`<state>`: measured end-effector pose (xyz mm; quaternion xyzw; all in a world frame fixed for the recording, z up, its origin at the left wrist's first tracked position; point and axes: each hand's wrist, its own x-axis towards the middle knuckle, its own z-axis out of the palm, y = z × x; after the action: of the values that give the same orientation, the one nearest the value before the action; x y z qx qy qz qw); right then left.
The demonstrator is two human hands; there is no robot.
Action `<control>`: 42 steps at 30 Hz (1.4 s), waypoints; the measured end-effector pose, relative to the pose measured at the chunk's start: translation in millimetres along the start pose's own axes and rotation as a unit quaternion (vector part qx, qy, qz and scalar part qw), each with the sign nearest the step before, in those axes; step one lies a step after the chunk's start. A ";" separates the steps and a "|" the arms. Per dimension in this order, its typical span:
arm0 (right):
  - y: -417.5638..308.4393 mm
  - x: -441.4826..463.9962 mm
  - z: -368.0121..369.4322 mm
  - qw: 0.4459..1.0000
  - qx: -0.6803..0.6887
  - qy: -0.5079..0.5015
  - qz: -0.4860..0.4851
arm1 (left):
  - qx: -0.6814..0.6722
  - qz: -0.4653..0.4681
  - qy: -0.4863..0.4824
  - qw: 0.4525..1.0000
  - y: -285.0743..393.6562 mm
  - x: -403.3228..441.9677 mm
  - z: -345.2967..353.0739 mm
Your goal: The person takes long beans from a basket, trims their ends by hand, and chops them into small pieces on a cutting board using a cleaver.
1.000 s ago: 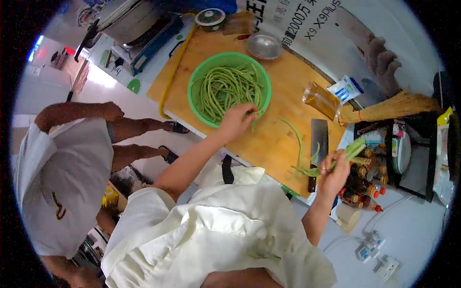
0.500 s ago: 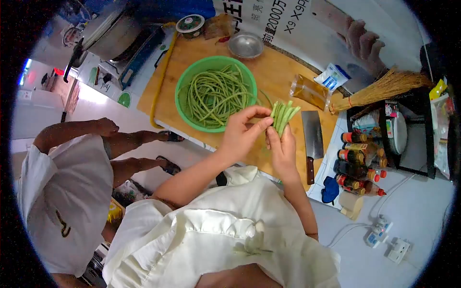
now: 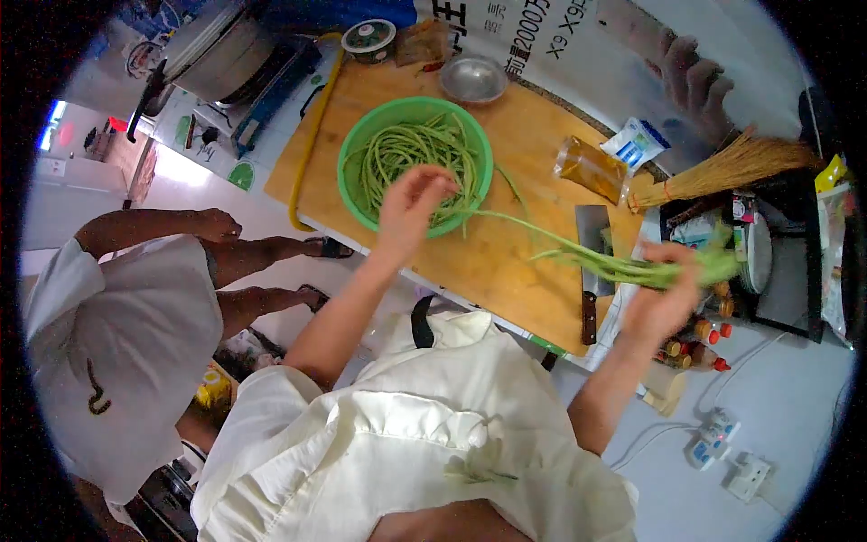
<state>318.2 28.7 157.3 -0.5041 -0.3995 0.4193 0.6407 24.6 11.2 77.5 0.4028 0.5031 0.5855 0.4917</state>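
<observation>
A bunch of long green beans (image 3: 623, 268) is in my right hand (image 3: 666, 294), out past the board's right edge. Its near ends are blurred, and a few long strands trail back left toward the green basin (image 3: 488, 172). Over that basin is my left hand (image 3: 411, 208), its fingers loosely bent and apart, with nothing visible in them. More long beans (image 3: 406, 154) lie coiled inside the basin, partly covered by this hand. Below the trailing strands, a cleaver (image 3: 590, 312) rests on the wooden board (image 3: 497, 280).
Behind the basin stand a metal bowl (image 3: 472, 79) and a lidded tub (image 3: 368, 38). A bag of brown sauce (image 3: 591, 169), a straw brush (image 3: 722, 172) and sauce bottles (image 3: 700, 352) are at the right. A pot (image 3: 221, 63) sits on the stove; another person (image 3: 126, 343) stands at left.
My right hand has swung right with the beans, stretching them out lengthwise. My left hand has let go of the bunch and moved left over the basin. The view has shifted slightly.
</observation>
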 end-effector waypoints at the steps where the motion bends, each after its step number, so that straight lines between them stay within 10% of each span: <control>1: -13.1 11.2 -25.2 0.997 0.062 0.026 -0.036 | 0.038 0.013 0.025 0.999 -8.8 4.8 -14.0; 3: -43.3 18.1 -65.9 0.972 0.137 -0.007 -0.192 | 0.076 0.024 0.049 0.996 -22.9 11.2 -29.4; 4: -65.9 10.8 -42.9 0.959 0.095 0.169 -0.206 | 0.150 0.010 0.033 0.988 -28.0 12.9 -34.0; 6: -75.5 11.4 -86.0 0.957 0.206 -0.028 -0.202 | 0.224 -0.005 0.016 0.975 -41.9 16.5 -39.3; 10: -68.5 -2.4 -49.7 0.970 0.158 0.132 -0.131 | 0.440 0.071 -0.096 0.890 -64.7 21.9 -25.9; 12: -47.8 -4.1 -48.3 0.971 0.221 -0.056 -0.070 | 0.521 0.152 -0.168 0.823 -78.8 26.5 -19.8; 19: -26.9 -19.9 -5.8 0.974 0.221 -0.056 0.004 | 0.512 0.252 -0.170 0.804 -66.1 39.4 -22.0; 24: 3.2 -20.8 16.3 0.988 0.130 -0.074 0.044 | 0.234 0.124 0.008 0.964 -2.9 46.5 -6.2; 29: 19.2 -27.1 55.6 0.981 0.083 -0.131 0.114 | 0.286 0.340 0.078 0.892 58.7 41.0 16.1; 39: 40.7 -40.8 111.5 0.956 0.046 -0.291 0.003 | 0.131 0.151 0.030 0.979 80.3 0.5 60.5; 42: 38.0 -48.1 120.7 0.961 0.079 -0.263 0.033 | 0.153 0.236 0.058 0.958 74.6 -0.8 63.5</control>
<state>184.4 26.3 136.5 -0.3367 -0.5027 0.5880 0.5368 73.4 21.9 161.8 0.5458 0.5046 0.6236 0.2422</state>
